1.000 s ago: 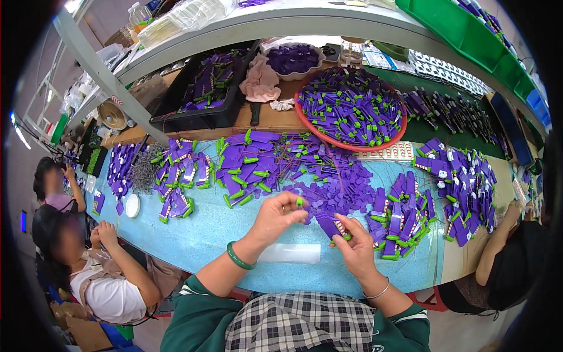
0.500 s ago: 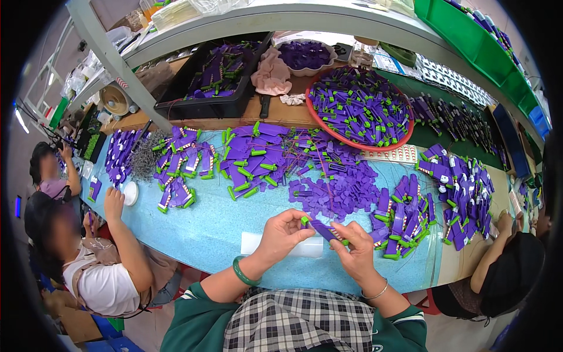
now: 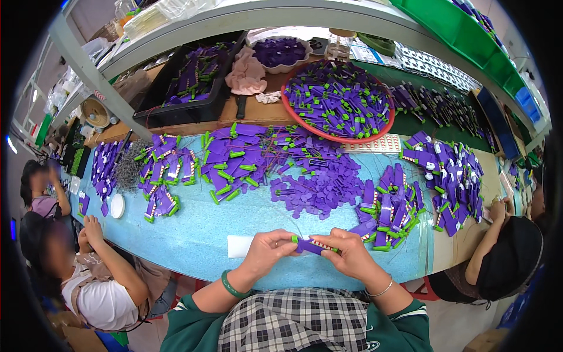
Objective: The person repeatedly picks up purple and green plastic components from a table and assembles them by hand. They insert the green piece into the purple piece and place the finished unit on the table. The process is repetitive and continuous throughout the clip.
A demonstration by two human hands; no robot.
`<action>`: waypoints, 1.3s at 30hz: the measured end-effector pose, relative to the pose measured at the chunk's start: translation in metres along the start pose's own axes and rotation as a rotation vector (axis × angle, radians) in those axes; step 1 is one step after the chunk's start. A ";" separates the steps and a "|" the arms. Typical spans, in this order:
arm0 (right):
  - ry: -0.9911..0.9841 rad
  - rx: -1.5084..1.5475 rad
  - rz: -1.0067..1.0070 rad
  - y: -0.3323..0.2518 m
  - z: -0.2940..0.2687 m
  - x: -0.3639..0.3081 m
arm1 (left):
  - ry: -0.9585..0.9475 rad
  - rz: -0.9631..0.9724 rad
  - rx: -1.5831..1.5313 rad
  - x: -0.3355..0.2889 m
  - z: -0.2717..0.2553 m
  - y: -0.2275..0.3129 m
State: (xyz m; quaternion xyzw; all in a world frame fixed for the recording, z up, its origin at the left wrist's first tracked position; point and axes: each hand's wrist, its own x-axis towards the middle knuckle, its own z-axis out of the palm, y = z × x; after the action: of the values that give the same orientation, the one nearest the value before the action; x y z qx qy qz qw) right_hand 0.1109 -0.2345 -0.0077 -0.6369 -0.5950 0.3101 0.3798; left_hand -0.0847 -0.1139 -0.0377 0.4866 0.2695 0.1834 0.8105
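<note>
Between my two hands is a flat purple strip part with green ends and a pale, red-striped row along it. My left hand pinches its left end, thumb and forefinger at the green tip. With thumb and fingers, my right hand grips the right end. Beneath my left hand lies a white sheet, partly covered. Just beyond my hands is a heap of small purple pieces. Close to my right hand, similar purple-and-green strip parts lie piled with thin wires.
Behind the heaps stand a red basket full of purple-and-green parts, a black tray and a white bowl. A metal shelf crosses above. Co-workers sit at left and right. Another part pile lies rightward.
The strip part has turned in my hands, so its striped row now faces up more. My right fingers have closed further over its end. The whole view has shifted slightly.
</note>
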 end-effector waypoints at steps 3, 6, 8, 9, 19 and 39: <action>-0.252 -0.036 -0.015 0.001 -0.005 -0.003 | -0.090 -0.014 0.230 -0.006 0.004 -0.010; -0.159 0.204 0.144 0.002 0.007 -0.005 | -0.072 -0.043 0.386 -0.009 0.017 0.000; -0.030 0.385 0.165 -0.004 0.019 -0.004 | -0.057 -0.019 0.204 -0.005 0.013 -0.005; 0.046 0.438 0.120 -0.008 0.026 -0.002 | -0.049 -0.010 0.114 -0.004 0.012 -0.005; -0.063 0.137 -0.332 -0.014 -0.001 0.019 | -0.258 0.456 0.821 -0.003 0.019 0.045; 0.342 -0.896 -0.082 0.045 -0.052 0.043 | 0.120 0.233 0.395 -0.006 -0.003 0.045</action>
State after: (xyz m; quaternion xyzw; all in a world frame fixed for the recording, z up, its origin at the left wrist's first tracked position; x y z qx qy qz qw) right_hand 0.1827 -0.1984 -0.0161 -0.7558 -0.6235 -0.1011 0.1724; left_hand -0.0928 -0.0952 0.0025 0.6517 0.2898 0.2480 0.6556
